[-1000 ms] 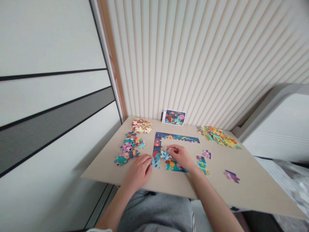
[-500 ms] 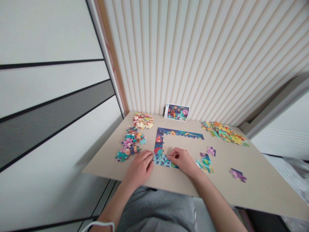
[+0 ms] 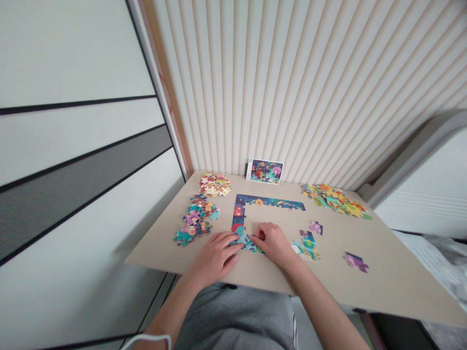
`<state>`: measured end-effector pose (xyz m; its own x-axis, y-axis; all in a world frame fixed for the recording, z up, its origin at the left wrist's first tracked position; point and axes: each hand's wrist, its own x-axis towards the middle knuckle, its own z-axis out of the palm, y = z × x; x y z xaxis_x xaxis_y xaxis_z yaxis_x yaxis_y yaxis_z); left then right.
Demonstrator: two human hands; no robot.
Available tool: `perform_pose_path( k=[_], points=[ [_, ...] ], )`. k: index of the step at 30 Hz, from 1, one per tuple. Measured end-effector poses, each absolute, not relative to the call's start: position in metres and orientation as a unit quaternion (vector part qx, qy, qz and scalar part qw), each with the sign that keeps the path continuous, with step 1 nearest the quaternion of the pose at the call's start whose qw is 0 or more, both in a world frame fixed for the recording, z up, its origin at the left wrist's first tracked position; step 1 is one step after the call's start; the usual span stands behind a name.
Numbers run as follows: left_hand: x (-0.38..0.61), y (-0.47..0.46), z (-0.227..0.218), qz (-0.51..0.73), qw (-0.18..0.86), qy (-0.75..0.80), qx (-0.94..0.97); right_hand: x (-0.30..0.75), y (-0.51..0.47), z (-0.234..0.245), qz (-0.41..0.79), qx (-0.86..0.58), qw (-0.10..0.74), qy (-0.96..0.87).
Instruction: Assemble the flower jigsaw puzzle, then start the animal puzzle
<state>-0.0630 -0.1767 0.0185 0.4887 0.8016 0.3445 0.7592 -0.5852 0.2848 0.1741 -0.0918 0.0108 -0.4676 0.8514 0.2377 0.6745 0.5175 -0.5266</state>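
A partly joined jigsaw puzzle lies on the table, its top, left and bottom borders forming a frame with bare tabletop inside. My left hand rests flat with fingers stretched over the puzzle's lower left corner. On the bottom border, my right hand has its fingers curled and its fingertips touching the pieces; whatever lies between them is hidden. Just right of that hand is a joined corner section in teal and yellow, partly covered by the wrist. A loose purple piece sits above it, and a purple edge section lies farther right.
Piles of loose pieces stand at the left, one multicoloured and one pale. A yellow-green pile lies at the back right. The picture card leans against the pleated curtain. The table's front edge meets my lap.
My left hand has slid right, its fingers now reaching onto the puzzle's lower left corner. My right hand stays at the bottom border with its fingers curled. The view has shifted slightly.
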Motion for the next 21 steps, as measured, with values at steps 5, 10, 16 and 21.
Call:
perform_pose_path(
  k=[5,10,16,21],
  points=[
    [-0.062,-0.178,0.02,0.212,0.041,0.455,0.864,0.174,-0.093,0.01,0.178,-0.459,0.234,-0.838],
    [-0.063,-0.178,0.018,0.215,0.029,0.451,0.866,0.18,-0.099,0.016,0.169,-0.455,0.238,-0.841],
    [-0.066,-0.177,0.009,0.251,0.013,0.454,0.855,0.207,-0.122,0.02,0.165,-0.423,0.25,-0.855],
    [-0.069,-0.175,0.004,0.265,0.005,0.457,0.849,0.219,-0.131,0.008,0.139,-0.418,0.246,-0.863]
  ],
)
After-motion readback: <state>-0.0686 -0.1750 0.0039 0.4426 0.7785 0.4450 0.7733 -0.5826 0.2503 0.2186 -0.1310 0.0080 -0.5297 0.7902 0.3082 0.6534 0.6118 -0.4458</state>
